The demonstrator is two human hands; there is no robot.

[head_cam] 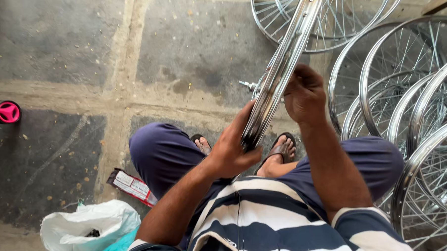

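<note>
1. Seated on the stone floor (57,57), knees apart in dark blue trousers, feet in sandals (283,149), striped shirt at the bottom of the view.
2. Left hand (231,147) clenched around the near end of a chrome bicycle rim (281,69), fingers wrapped over its edge just above the lap.
3. Right hand (304,95) closed on the same rim a little higher up, on its right side, fingers curled in towards the spokes; exactly what the fingertips pinch cannot be told.
4. Rim held edge-on, tilted away from the body, running from the lap up towards the top of the view; hub axle (247,84) poking out on its left side.
5. Stack of spoked wheels (411,104) close at the right, overlapping one another, more of them behind the held rim at the top.
6. White plastic bag (86,231) at the lower left, a red and white packet (131,185) beside the left knee, a small pink and black wheel (5,112) at the far left edge.
</note>
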